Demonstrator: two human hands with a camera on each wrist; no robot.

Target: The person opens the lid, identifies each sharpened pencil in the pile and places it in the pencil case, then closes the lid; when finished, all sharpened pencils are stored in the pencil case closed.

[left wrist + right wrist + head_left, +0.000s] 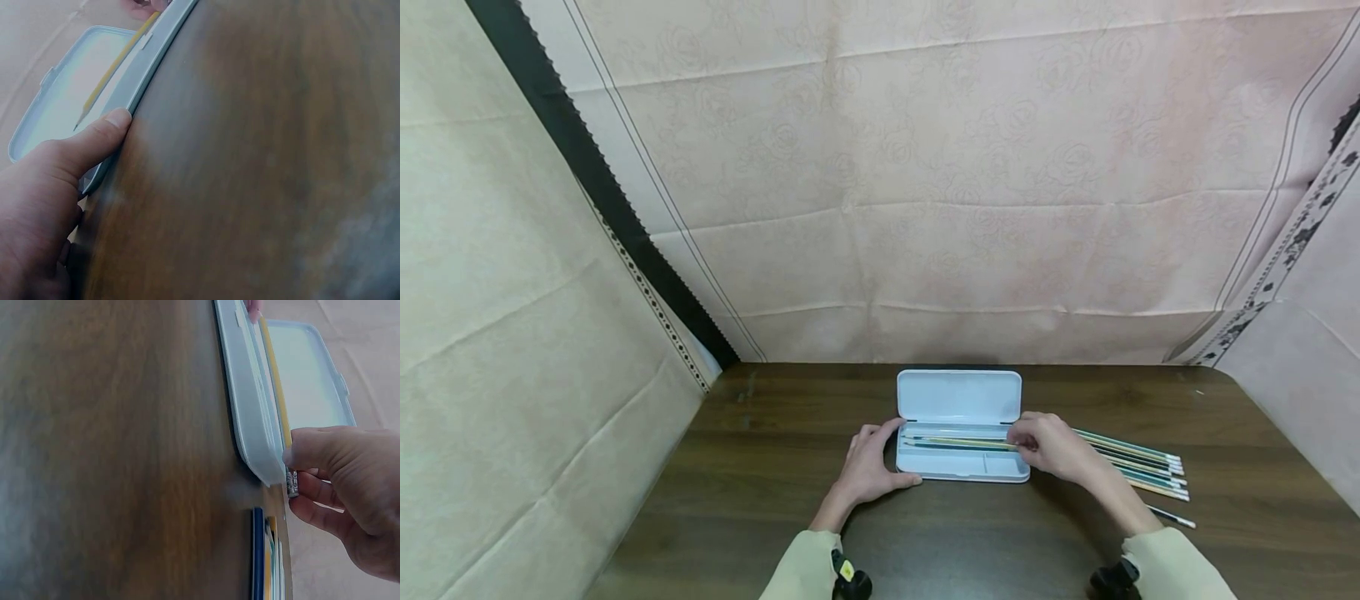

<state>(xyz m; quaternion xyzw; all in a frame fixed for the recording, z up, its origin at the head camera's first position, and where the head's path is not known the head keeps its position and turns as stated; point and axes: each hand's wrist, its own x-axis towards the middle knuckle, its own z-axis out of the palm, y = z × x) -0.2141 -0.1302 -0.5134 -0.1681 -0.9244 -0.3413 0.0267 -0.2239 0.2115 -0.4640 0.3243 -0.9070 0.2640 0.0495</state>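
A light blue pencil case (962, 478) lies with its lid (958, 396) raised at the back. Several pencils (955, 442) are inside its tray. My left hand (872, 462) grips the case's left end, the thumb pressed on the near edge and the fingers at the far corner. At the right end, my right hand (1052, 446) pinches a yellow pencil (275, 375) close to its silvery end. This pencil slants over the tray, its sharpened tip (77, 127) toward the left hand.
Right of the case, several more pencils (1150, 468) lie side by side on the brown wooden table (970, 542), white ends pointing right. One dark pencil (1172, 517) lies apart, nearer the front. Pale cloth (962, 208) hangs behind the table and at both sides.
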